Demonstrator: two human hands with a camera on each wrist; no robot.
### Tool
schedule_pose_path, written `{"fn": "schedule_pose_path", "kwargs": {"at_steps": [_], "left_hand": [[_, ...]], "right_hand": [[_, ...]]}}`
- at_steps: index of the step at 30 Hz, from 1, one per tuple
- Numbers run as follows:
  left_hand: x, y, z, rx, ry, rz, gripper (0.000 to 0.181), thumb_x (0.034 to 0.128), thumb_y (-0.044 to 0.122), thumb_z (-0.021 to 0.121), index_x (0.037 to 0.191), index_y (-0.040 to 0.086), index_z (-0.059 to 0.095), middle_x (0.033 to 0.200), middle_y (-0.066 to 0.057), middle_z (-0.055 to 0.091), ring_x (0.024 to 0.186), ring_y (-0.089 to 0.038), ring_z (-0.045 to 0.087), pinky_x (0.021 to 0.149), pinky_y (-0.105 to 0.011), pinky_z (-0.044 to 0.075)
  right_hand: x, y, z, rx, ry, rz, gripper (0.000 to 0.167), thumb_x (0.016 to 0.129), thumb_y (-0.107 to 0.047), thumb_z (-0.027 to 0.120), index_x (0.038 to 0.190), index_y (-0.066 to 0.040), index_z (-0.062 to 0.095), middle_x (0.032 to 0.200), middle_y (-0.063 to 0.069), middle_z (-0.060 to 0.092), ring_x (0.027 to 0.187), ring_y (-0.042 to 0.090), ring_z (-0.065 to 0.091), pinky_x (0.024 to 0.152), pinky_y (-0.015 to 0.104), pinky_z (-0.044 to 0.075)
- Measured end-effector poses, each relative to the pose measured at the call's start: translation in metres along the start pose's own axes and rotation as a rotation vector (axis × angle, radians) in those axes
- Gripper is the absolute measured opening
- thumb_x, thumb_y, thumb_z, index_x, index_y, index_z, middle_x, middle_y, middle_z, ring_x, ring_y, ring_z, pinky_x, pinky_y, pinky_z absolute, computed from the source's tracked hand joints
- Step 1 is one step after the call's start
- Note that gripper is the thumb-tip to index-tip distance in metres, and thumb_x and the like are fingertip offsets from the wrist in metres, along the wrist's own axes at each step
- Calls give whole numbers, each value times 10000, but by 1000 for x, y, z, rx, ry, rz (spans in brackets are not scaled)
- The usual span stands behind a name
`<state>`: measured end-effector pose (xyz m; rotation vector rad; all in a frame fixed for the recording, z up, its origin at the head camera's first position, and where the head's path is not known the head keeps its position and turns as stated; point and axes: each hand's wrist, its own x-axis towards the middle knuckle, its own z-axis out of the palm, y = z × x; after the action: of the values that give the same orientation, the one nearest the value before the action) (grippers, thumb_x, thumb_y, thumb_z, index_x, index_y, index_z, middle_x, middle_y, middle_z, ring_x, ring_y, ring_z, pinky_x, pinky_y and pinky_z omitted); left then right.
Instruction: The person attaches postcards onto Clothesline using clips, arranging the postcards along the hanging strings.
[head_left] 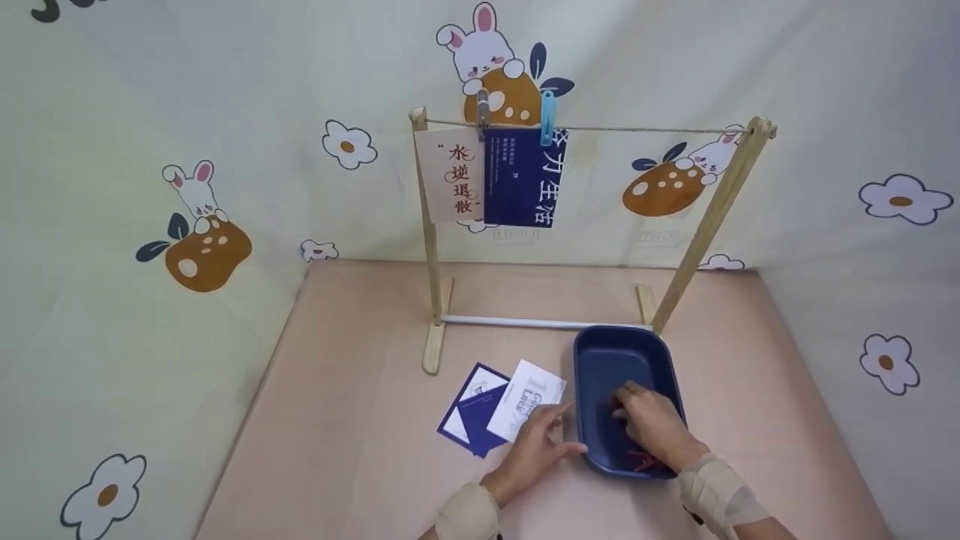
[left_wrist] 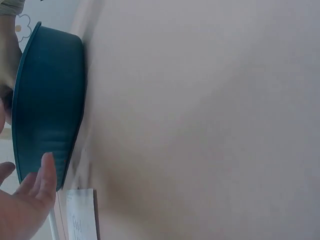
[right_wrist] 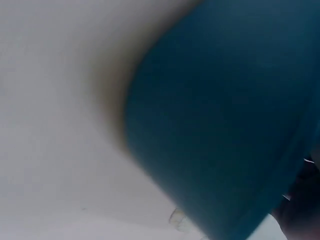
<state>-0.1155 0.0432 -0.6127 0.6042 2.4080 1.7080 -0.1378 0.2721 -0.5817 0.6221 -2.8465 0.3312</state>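
My right hand (head_left: pixel 656 424) reaches down inside the dark blue tray (head_left: pixel 579 382), its fingers bent. A small reddish bit shows by the fingertips; whether they pinch it is unclear. Red clothespins (head_left: pixel 641 460) lie at the tray's near end, partly hidden below the wrist. Beside the tray's left wall is my left hand (head_left: pixel 536 450), fingers and thumb extended and holding nothing. In the left wrist view, its fingers (left_wrist: pixel 48 175) are close to the tray's side (left_wrist: pixel 50 90). A white "Good Luck" card (head_left: pixel 525 384) overlaps a blue card (head_left: pixel 481 420) and a blue-bordered card (head_left: pixel 450 426).
A wooden frame (head_left: pixel 701 225) stands behind the tray, with a string (head_left: pixel 645 129) across its top. A white card (head_left: pixel 454 176) and a blue card (head_left: pixel 517 184) hang there, with a grey clip (head_left: pixel 483 112) and a light-blue clip (head_left: pixel 547 116). A white bar (head_left: pixel 510 322) joins the feet.
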Motion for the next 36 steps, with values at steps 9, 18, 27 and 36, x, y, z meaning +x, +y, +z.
{"fn": "schedule_pose_path", "kwargs": {"at_steps": [9, 18, 27, 36], "left_hand": [[-4, 0, -13, 192, 161, -191, 329, 843, 211, 798, 1115, 65, 685, 1093, -105, 650, 999, -267, 602, 855, -302, 511], [-8, -11, -29, 376, 331, -174, 240, 781, 12, 798, 994, 32, 691, 980, -128, 615, 926, -273, 564, 814, -367, 489], [-3, -7, -40, 505, 310, -347, 306, 775, 72, 823, 1025, 9, 658, 1053, -179, 590, 959, -286, 528, 852, -429, 466], [7, -5, -32, 611, 303, -474, 768, 657, 238, 937, 1211, -97, 524, 1168, -294, 499, 1104, -411, 509, 952, -549, 497]], "right_hand": [[5, -19, -4, -39, 151, 2, 211, 777, -58, 837, 918, -56, 679, 800, 56, 638, 710, 239, 641, 592, 396, 544], [6, -40, -12, 104, 153, 90, 236, 842, -56, 787, 1044, -49, 665, 876, 59, 674, 761, 185, 662, 673, 351, 600], [7, -58, -20, 233, 213, 92, 259, 859, -57, 764, 1095, -55, 659, 939, 38, 675, 830, 132, 679, 726, 285, 614], [10, -76, -26, 258, 329, -33, 272, 831, -48, 779, 1075, -47, 658, 934, 32, 688, 844, 129, 695, 715, 270, 609]]}}
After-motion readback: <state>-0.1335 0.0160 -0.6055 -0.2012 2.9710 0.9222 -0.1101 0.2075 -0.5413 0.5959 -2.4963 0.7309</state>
